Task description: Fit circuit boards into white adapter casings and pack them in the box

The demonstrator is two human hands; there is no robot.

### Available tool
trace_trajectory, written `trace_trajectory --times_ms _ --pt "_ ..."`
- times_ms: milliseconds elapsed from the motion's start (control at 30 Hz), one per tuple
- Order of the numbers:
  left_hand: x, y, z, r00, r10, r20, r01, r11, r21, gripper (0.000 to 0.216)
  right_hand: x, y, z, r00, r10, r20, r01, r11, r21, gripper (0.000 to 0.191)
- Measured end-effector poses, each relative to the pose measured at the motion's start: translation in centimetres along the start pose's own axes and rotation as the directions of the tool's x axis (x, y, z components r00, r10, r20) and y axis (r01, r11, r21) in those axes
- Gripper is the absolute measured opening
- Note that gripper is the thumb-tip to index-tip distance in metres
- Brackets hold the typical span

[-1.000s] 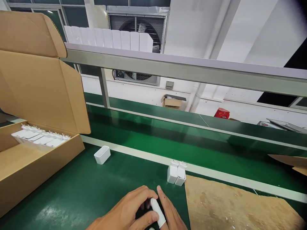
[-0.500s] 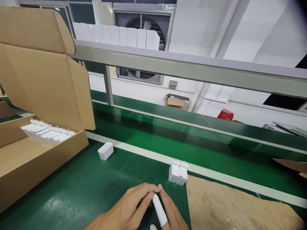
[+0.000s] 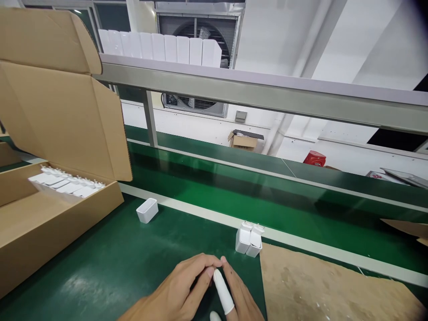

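Note:
My left hand (image 3: pixel 183 285) is at the bottom middle, its fingers curved and its thumb close to the index fingertip. Anything held between them is too small or hidden to make out. My right hand (image 3: pixel 242 296) leans in from the right with fingers stretched out, and the fingertips of both hands meet. One of its fingers wears a white finger cot (image 3: pixel 223 292), its tip by my left fingertips. A second white tip (image 3: pixel 214 316) shows below. Just beyond stand two white box-shaped pieces (image 3: pixel 249 240) side by side, with small prongs on top.
An empty white cup-like case (image 3: pixel 147 211) sits on the green table (image 3: pixel 110 258). At left, an open cardboard box (image 3: pixel 63 232) holds a row of white pieces (image 3: pixel 67 182). A brown cardboard sheet (image 3: pixel 321 285) lies at right. White cases (image 3: pixel 160 47) line the raised shelf (image 3: pixel 254 91).

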State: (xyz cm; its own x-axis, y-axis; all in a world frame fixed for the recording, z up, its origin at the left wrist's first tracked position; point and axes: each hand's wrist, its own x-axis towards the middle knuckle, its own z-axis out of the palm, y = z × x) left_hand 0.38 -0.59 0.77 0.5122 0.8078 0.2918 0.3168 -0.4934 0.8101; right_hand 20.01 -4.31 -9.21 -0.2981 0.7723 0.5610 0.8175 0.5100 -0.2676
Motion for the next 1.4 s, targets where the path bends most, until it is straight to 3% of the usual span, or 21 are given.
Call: trace_trajectory --times_ms 400,600,700,967,1100,1233,1400 --pt "-0.1 0.0 -0.1 1.0 0.008 0.013 -0.009 0.999 0.038 0.025 0.2 0.0 -1.2 0.992 -0.08 0.096 0.076 0.996 0.048 0.081" --pt "0.1 0.1 -0.2 0.999 0.022 0.039 -0.023 0.999 0.037 0.026 0.2 -0.2 -1.4 0.98 0.05 0.194 -0.072 0.991 0.109 0.096" --pt "0.2 -0.1 -0.2 0.998 0.039 0.054 -0.042 0.998 0.042 0.026 0.1 -0.1 -1.3 0.972 0.055 0.227 -0.083 0.99 0.114 0.101" --pt "0.2 0.0 -0.5 0.996 0.048 0.074 -0.052 0.997 0.054 0.023 -0.4 0.2 0.1 0.975 0.036 0.217 -0.056 0.995 0.085 0.096" --pt "0.3 0.1 -0.5 0.997 0.052 0.064 -0.055 0.997 0.052 0.023 0.4 0.2 -1.3 0.971 0.061 0.23 -0.086 0.991 0.1 0.088" --pt "0.4 -0.2 -0.3 0.998 0.053 0.045 -0.055 0.998 0.041 0.02 1.4 0.5 -3.3 0.938 0.009 0.348 -0.071 0.983 0.167 0.085" --pt "0.4 -0.6 0.0 0.999 0.043 0.02 -0.043 0.998 0.037 0.021 1.1 0.6 -3.0 0.94 0.034 0.34 -0.092 0.983 0.157 0.09"
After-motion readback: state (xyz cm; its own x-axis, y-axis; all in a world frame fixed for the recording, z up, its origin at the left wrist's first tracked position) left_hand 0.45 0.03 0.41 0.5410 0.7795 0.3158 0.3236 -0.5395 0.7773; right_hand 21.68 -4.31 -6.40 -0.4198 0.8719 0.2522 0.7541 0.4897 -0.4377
